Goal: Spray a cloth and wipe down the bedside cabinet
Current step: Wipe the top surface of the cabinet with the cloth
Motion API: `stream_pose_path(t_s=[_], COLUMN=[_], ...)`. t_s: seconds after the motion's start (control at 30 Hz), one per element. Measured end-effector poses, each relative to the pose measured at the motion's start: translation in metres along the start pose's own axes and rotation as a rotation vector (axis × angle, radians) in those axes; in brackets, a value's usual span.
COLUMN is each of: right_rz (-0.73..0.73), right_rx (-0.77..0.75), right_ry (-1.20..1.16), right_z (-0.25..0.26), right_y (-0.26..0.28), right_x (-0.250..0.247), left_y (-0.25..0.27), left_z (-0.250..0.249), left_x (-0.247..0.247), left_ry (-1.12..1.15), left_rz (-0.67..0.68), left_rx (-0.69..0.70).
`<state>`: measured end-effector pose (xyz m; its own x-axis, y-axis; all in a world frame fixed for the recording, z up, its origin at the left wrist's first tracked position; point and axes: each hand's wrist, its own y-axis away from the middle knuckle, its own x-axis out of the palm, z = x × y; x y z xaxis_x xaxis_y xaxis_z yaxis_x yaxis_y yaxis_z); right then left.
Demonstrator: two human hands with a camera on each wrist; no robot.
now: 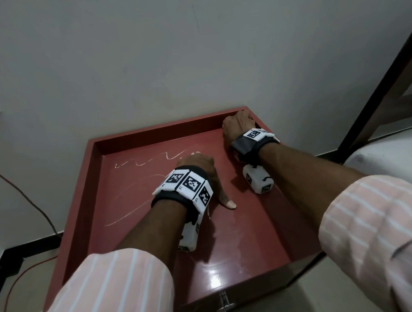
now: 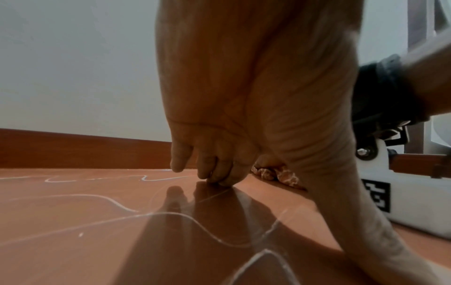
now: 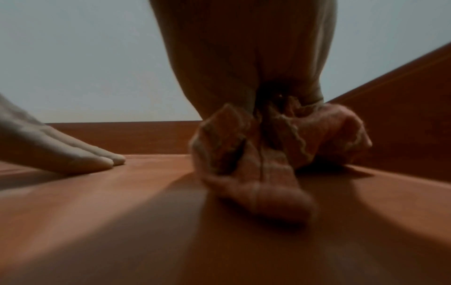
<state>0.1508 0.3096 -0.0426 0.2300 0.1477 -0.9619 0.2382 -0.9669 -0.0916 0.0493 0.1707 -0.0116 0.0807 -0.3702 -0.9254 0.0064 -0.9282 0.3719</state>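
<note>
The bedside cabinet [image 1: 163, 131] has a glossy red-brown top with a raised rim on three sides. My right hand [image 1: 239, 123] is in the back right corner and grips a bunched orange cloth [image 3: 268, 154], pressing it onto the top. The head view hides the cloth under the hand; the left wrist view shows a bit of the cloth [image 2: 275, 175]. My left hand [image 1: 198, 161] rests on the middle of the top with the thumb spread and the fingertips [image 2: 214, 179] touching the surface, holding nothing. Thin white squiggly marks [image 1: 166, 155] cross the top left of this hand. No spray bottle is in view.
A plain wall stands right behind the cabinet. A dark bed frame [image 1: 375, 87] and a white mattress [image 1: 391, 153] are close on the right. A red cable [image 1: 23, 196] runs over the floor on the left. A metal drawer handle [image 1: 223, 305] sticks out at the front.
</note>
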Motion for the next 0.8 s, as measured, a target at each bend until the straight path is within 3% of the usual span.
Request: stream_pose_path(t_s=[0.17,0.23,0.3,0.37,0.43,0.47,0.53,0.57,0.7,0.73,0.8], right_rz=[0.104,0.067,0.027,0.135,0.218,0.22,0.208,0.2,0.16,0.182,0.177], right_rx=[0.142,-0.041,-0.346,-0.504,-0.382,-0.248,-0.039,-0.021,-0.492,-0.502,-0.346], right_ry=[-0.257,-0.377,-0.483,-0.587,-0.685,-0.663,-0.463,-0.406,-0.586,-0.653,-0.74], right_z=[0.019,0.035,0.046,0.044,0.04,0.04,0.048,0.058,0.083,0.077,0.061], right_y=[0.009,0.026,0.044,0.049,0.038,0.033,0.019,0.02,0.052,0.056,0.045], right_x=[-0.009,-0.012,-0.02,-0.02,-0.014,-0.014,-0.008,-0.011,-0.032,-0.034,-0.028], left_y=[-0.002,0.002,0.01,0.021,0.03,0.033,0.04,0.043,0.047,0.047,0.049], left_z=[0.007,0.012,0.019,0.03,0.043,0.05,0.056,0.057,0.052,0.051,0.052], left_x=[0.006,0.012,0.013,0.011,0.01,0.012,0.017,0.018,0.012,0.011,0.013], left_ry=[0.08,0.102,0.081,0.092,0.1,0.094,0.062,0.054,0.087,0.08,0.086], left_rz=[-0.047,-0.06,-0.106,-0.079,-0.02,0.004,0.035,0.033,0.002,0.003,0.006], left_rx=[0.001,-0.012,-0.028,-0.031,-0.028,-0.035,-0.06,-0.071,-0.084,-0.078,-0.08])
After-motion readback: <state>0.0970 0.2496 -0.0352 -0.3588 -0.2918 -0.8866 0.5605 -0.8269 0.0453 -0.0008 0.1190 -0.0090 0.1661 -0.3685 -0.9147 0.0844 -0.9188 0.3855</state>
